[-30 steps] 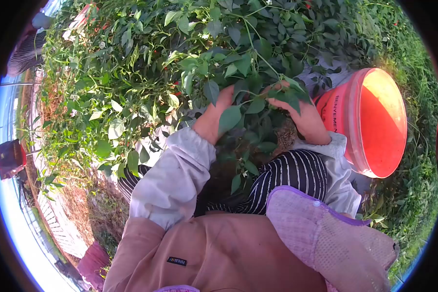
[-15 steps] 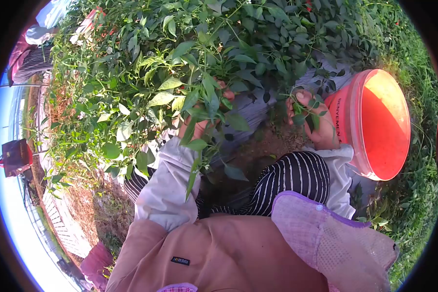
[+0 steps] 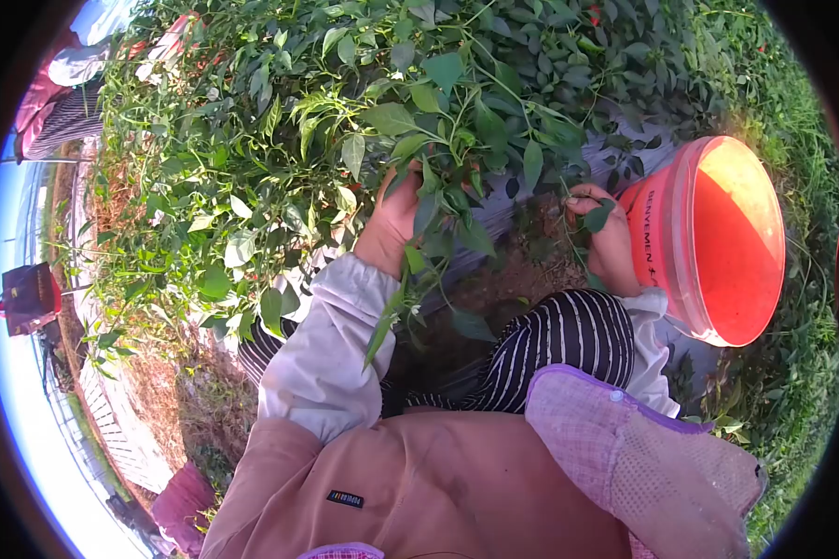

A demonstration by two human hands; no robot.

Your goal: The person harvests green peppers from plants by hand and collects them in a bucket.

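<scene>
Leafy pepper plants [image 3: 298, 102] fill the upper part of the head view. My left hand [image 3: 391, 224] reaches up into the foliage at the centre, where leaves cover its fingers; what it touches there is hidden. Between the plants and the bucket, my right hand [image 3: 611, 242] has its thumb and fingers closed on a thin leafy stem [image 3: 571, 228]. A leaf hides part of that hand. Just to its right, a red plastic bucket [image 3: 657, 219] leans with its mouth facing right; I see no contents in the part of its inside that shows.
My knee in striped trousers [image 3: 564, 340] is bent below the right hand. Plastic sheeting [image 3: 494, 228] covers ground under the plants. Another person in striped trousers [image 3: 65, 121] is at the far left. A dark bag [image 3: 30, 300] hangs at the left edge.
My left hand has moved up and slightly right, pushing leafy branches upward. My right hand has turned and its fingers have drawn together on the stem. The bucket has barely shifted.
</scene>
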